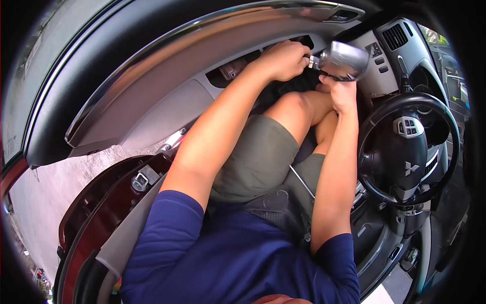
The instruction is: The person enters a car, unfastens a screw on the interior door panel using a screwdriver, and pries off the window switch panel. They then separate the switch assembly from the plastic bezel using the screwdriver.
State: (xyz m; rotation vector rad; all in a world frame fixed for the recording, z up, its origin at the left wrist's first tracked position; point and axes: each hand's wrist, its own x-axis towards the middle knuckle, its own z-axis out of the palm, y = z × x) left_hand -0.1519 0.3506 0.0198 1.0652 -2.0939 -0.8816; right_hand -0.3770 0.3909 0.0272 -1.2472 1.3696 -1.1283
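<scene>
A shiny grey canister-like thing [345, 58], rounded and partly see-through, is held up beside the dashboard; its exact kind is unclear. At its narrow, dark and silvery neck my left hand [287, 60] has its fingers curled closed. My right hand [340, 93] is closed around its lower side, thumb upward, and the part in that palm is hidden. Both hands are above my bent knees, near the door's storage pocket [216, 77].
The steering wheel [365, 175] is to the right, with an air vent [395, 37] beyond it. An open car door [167, 66] spans the upper left. A dark red door sill [96, 213] lies lower left. Bare pavement [55, 197] shows outside.
</scene>
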